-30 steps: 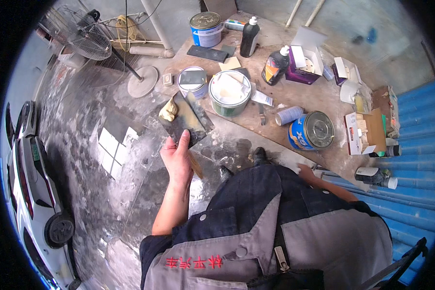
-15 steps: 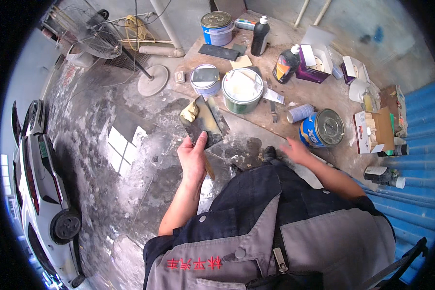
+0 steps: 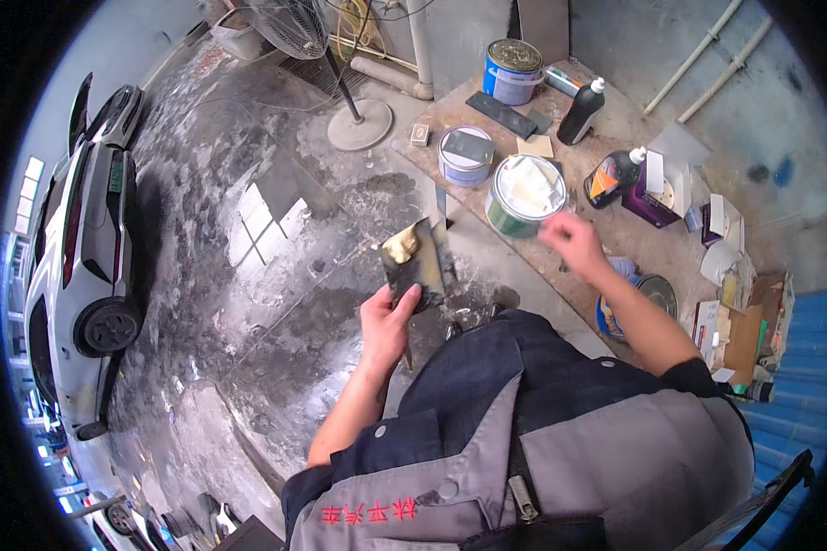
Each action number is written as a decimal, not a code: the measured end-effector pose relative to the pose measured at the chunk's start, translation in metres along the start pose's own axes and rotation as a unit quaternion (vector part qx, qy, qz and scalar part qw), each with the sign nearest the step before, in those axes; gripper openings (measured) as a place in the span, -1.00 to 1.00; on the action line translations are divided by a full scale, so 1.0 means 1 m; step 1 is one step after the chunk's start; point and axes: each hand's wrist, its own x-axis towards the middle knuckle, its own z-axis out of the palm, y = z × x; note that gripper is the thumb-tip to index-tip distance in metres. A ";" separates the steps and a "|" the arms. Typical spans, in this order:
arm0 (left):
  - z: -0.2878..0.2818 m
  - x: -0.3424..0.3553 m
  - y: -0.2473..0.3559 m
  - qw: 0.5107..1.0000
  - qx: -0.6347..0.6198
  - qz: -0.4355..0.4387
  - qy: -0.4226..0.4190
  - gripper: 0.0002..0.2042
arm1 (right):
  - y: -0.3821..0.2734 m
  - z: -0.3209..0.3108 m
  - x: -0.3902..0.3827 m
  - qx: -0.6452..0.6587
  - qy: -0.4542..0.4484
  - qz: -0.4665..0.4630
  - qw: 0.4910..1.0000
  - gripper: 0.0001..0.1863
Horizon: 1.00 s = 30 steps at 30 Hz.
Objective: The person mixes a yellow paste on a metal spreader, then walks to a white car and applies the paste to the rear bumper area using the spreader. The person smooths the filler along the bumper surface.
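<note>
My left hand (image 3: 384, 326) is closed on a dark mixing board (image 3: 424, 275) with a lump of cream putty (image 3: 402, 246) on it; a narrow brown piece hangs below the hand. My right hand (image 3: 572, 241) hovers over the bench beside the lower right of an open green can (image 3: 510, 219) with white sheets across its top. Its fingers are curled, and whatever is in them is hidden. A lilac can (image 3: 459, 170) topped by a dark grey pad stands left of the green one.
The workbench (image 3: 547, 289) also carries black bottles (image 3: 581, 115), purple boxes (image 3: 648, 197), a blue-white pail (image 3: 510, 78) and a cardboard box (image 3: 740, 344). A standing fan (image 3: 358, 124) is behind, a white car (image 3: 92, 230) at left, blue corrugated panels (image 3: 799, 340) at right.
The view has shifted, moving the bench rightward in frame. My right hand has risen from low beside my body to the green can. The board in my left hand now appears further right.
</note>
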 end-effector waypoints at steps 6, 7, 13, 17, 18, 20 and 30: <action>0.006 -0.024 -0.017 0.995 -0.042 -0.014 0.087 -0.83 | 0.002 -0.022 0.121 -0.300 0.069 0.004 0.951 -0.59; 0.009 -0.027 -0.020 0.995 -0.050 -0.002 0.085 -0.83 | 0.008 -0.020 0.132 -0.327 0.050 0.018 0.944 -0.53; 0.039 -0.040 -0.023 0.990 -0.053 -0.005 0.133 -0.83 | 0.026 -0.012 0.157 -0.293 -0.088 0.084 0.948 -0.49; 0.050 -0.049 -0.025 0.984 -0.063 0.015 0.164 -0.83 | 0.023 -0.012 0.155 -0.212 -0.089 0.061 0.971 -0.54; 0.051 -0.051 -0.027 0.982 -0.054 0.010 0.181 -0.83 | 0.022 -0.010 0.153 -0.182 -0.089 0.073 0.976 -0.55; 0.053 -0.056 -0.033 0.977 -0.053 0.009 0.206 -0.82 | 0.019 -0.007 0.146 -0.055 -0.126 0.078 0.988 -0.67; 0.086 -0.046 -0.044 0.975 -0.028 -0.003 0.219 -0.84 | -0.010 0.019 0.079 0.537 -0.295 0.348 0.710 -0.55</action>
